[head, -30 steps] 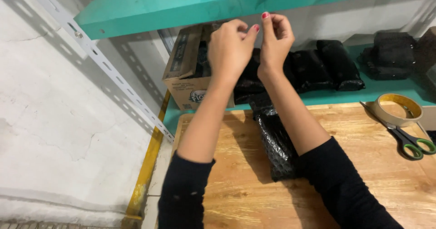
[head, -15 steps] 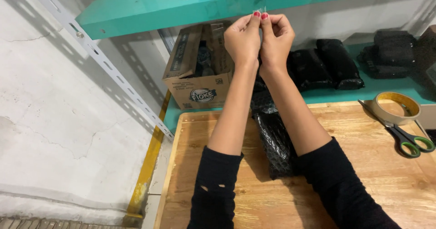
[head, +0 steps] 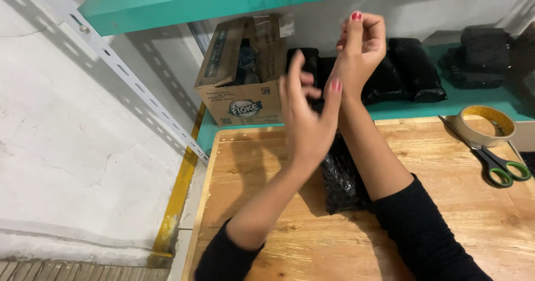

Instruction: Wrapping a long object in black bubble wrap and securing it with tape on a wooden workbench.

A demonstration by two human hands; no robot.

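My left hand point(head: 309, 119) is open, fingers spread, palm turned toward my right forearm, hovering above the wooden tabletop point(head: 446, 203). My right hand point(head: 362, 44) is raised higher, fingers curled loosely with nothing visible in them. Under my forearms a long package in black bubble wrap point(head: 339, 180) lies on the wood, touched by neither hand. A small clear strip point(head: 286, 24) hangs by the flap of an open cardboard box point(head: 239, 91).
Several black wrapped bundles point(head: 409, 72) lie on the teal lower shelf point(head: 473, 105) behind the table. A tape roll point(head: 484, 126) and green-handled scissors point(head: 496, 164) rest at the right edge. A teal upper shelf point(head: 184, 2) overhangs; a white wall stands at left.
My hands were pinched together on a small clear piece near the upper shelf edge; they have parted, the left dropping and opening, the right staying raised.
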